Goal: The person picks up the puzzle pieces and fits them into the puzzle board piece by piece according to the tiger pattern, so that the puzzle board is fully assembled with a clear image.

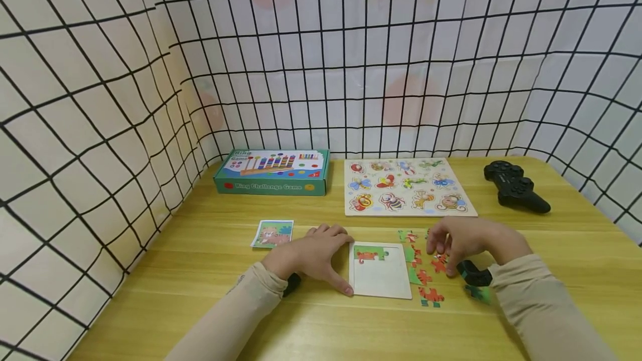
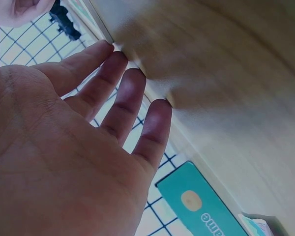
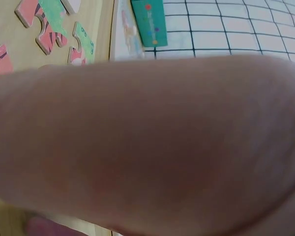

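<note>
A white square puzzle tray [image 1: 381, 280] lies in front of me in the head view, with a few joined green and orange pieces [image 1: 370, 253] in its upper left. My left hand [image 1: 313, 255] rests along the tray's left edge, fingers extended and thumb by the lower left corner. In the left wrist view the fingers [image 2: 123, 105] are nearly straight. Right of the tray, my right hand [image 1: 473, 241] has curled fingers and thumb around an orange tiger-striped puzzle piece [image 1: 440, 263]. Its fingertips are mostly outside the right wrist view.
Loose puzzle pieces [image 1: 431, 295] line the tray's right side, and a green piece [image 1: 478, 293] lies by the right wrist. A picture card [image 1: 273, 233] is on the left. Behind are a game box [image 1: 271, 187], an insect puzzle board [image 1: 408, 208] and a black game controller [image 1: 514, 185].
</note>
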Action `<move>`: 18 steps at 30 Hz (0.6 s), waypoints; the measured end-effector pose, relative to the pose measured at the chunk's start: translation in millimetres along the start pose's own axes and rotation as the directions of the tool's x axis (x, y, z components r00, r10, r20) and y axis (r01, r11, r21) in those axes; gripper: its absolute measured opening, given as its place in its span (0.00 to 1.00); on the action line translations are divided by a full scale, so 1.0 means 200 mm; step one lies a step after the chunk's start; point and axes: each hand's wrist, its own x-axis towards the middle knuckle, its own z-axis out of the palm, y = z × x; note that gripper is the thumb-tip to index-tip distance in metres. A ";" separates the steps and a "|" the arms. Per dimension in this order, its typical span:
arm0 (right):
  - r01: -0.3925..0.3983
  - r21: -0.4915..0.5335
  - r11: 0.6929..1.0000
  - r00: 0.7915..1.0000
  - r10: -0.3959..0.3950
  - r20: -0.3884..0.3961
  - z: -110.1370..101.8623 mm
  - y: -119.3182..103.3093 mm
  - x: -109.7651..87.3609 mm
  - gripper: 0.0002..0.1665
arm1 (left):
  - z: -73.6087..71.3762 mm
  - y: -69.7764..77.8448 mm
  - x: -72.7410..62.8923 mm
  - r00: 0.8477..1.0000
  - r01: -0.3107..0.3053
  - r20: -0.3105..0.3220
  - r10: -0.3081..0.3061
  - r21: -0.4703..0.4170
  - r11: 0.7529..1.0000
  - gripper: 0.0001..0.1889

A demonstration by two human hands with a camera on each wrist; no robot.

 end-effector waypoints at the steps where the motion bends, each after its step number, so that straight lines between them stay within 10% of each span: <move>1: -0.002 0.003 1.000 1.000 0.002 0.000 0.00 0.00 0.00 0.25 | 0.00 0.00 0.00 1.000 -0.002 -0.002 0.002 0.002 1.000 0.54; 18: -0.020 -0.010 1.000 0.999 0.020 0.030 0.04 0.08 -0.25 0.28 | 0.00 0.00 0.00 1.000 0.003 0.001 -0.003 -0.002 1.000 0.55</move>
